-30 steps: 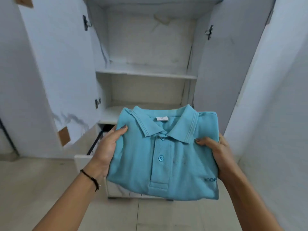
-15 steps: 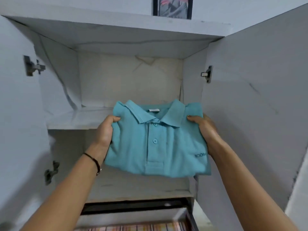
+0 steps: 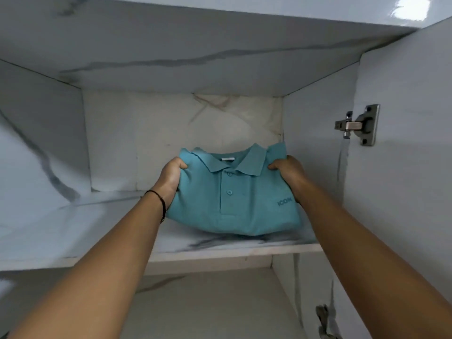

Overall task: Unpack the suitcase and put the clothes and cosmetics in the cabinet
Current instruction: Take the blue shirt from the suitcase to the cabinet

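Your left hand and right hand grip the folded teal polo by its sides, above the cabinet's upper shelf, toward the shelf's right end. A hinge sits right of the polo.

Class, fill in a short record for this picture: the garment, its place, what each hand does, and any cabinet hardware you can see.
garment: folded teal polo shirt, collar toward the back
place: over the cabinet's upper shelf; contact unclear
left hand: grips the shirt's left edge
right hand: grips the shirt's right edge
hardware: metal hinge on the right side
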